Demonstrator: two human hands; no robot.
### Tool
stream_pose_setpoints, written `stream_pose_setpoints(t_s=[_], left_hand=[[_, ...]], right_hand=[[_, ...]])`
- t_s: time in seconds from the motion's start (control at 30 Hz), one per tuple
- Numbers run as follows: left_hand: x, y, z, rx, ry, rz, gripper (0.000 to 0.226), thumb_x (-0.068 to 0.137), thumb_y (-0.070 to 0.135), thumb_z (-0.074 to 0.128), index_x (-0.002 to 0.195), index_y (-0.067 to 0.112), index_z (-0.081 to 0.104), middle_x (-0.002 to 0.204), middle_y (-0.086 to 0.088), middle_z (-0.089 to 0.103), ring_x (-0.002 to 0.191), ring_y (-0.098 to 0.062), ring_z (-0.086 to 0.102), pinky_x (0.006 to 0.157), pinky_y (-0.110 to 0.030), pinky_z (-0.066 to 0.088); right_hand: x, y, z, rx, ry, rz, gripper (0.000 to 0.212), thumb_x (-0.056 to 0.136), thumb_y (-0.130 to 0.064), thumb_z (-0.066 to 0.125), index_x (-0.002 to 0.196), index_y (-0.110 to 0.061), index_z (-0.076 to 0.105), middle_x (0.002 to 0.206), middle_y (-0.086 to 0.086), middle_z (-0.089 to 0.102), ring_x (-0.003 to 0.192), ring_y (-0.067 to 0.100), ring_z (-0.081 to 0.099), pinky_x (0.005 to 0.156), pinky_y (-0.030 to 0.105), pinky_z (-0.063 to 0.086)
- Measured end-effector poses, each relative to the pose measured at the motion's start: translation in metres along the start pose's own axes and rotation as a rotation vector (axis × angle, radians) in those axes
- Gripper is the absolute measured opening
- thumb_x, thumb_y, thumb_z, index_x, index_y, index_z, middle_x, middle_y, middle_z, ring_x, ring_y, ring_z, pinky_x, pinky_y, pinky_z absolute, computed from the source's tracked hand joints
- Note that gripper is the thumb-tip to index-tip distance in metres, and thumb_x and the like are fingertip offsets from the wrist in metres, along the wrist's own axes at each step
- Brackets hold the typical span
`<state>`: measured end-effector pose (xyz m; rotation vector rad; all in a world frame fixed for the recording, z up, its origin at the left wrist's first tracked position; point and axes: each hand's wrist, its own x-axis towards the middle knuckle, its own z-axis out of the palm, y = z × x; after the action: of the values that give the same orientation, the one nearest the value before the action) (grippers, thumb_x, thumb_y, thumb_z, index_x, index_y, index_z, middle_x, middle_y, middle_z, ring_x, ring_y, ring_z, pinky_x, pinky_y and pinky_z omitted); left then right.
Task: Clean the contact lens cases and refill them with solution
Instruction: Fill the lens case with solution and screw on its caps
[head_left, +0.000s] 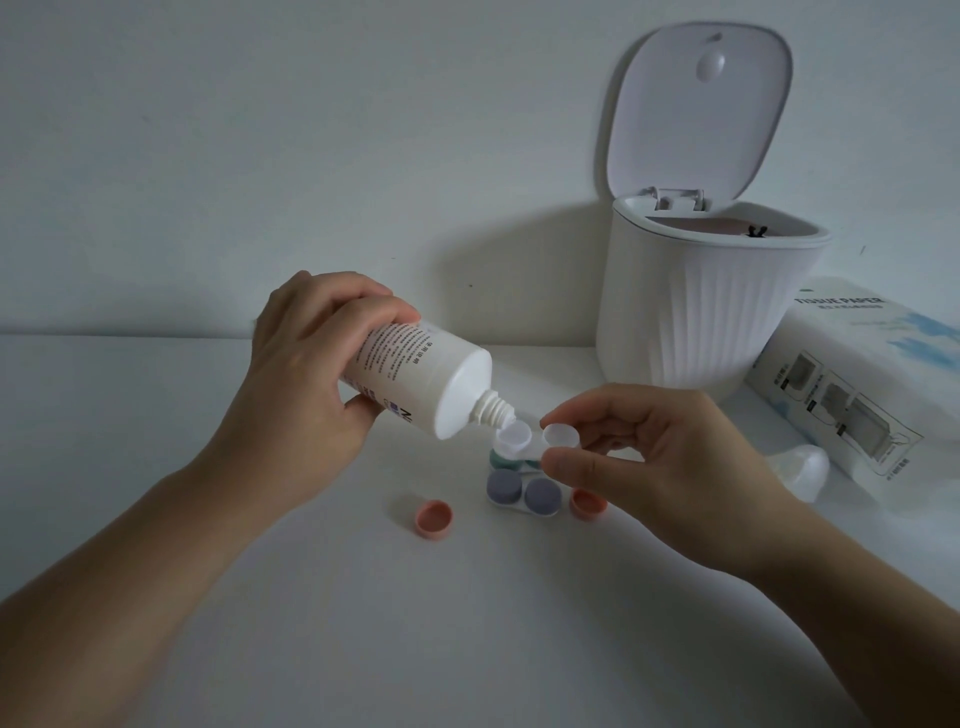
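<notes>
My left hand (306, 379) grips a white solution bottle (415, 374), tipped down to the right with its threaded nozzle over the left well of an uncapped white lens case (537, 436). My right hand (649, 457) pinches that case at its right well and holds it above the table. Below it lie a case with green caps (501, 458) and a case with two grey-purple caps (523, 494). One loose orange cap (434, 518) lies open side up at the left. Another orange cap (586, 503) lies beside my right hand.
A white ribbed bin (696, 312) with its lid up stands at the back right. A pack of tissue paper (852, 384) lies to its right, with a clear bottle cap (802, 467) in front of it. A pale wall runs behind the white table (311, 623).
</notes>
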<state>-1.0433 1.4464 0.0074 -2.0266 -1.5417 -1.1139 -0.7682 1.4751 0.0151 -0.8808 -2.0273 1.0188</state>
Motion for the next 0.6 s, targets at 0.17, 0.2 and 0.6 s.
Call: stream_pose_setpoints(t_s=[0.17,0.2,0.6], left_hand=[[0.0000,0.0010,-0.0014,0.020,-0.003,-0.004,0.063,0.061,-0.011,0.086,0.116,0.009,0.067,0.122,-0.006,0.056,0.116,-0.027,0.045,0.110,-0.021,0.025],[0.0003,0.0013,-0.0016,0.023,-0.003,-0.003,0.063,0.060,-0.011,0.086,0.116,0.009,0.067,0.122,-0.007,0.056,0.116,-0.027,0.045,0.109,-0.021,0.026],[0.0028,0.0031,-0.0044,0.061,-0.016,0.000,0.063,0.057,-0.014,0.085,0.113,0.008,0.067,0.120,-0.010,0.058,0.114,-0.034,0.050,0.114,-0.018,0.016]], right_hand=[[-0.0008,0.0000,0.0009,0.002,-0.011,0.010,0.009,0.081,-0.029,0.079,0.088,-0.031,0.075,0.073,-0.007,0.075,0.057,0.018,0.070,0.066,0.025,0.059],[-0.0008,0.0001,0.0010,0.001,-0.011,0.013,0.009,0.081,-0.028,0.079,0.088,-0.031,0.075,0.073,-0.007,0.075,0.058,0.019,0.070,0.064,0.025,0.058],[-0.0012,-0.0017,0.0012,-0.015,-0.021,0.023,0.008,0.082,-0.025,0.079,0.089,-0.028,0.076,0.070,-0.008,0.074,0.057,0.011,0.068,0.061,0.018,0.056]])
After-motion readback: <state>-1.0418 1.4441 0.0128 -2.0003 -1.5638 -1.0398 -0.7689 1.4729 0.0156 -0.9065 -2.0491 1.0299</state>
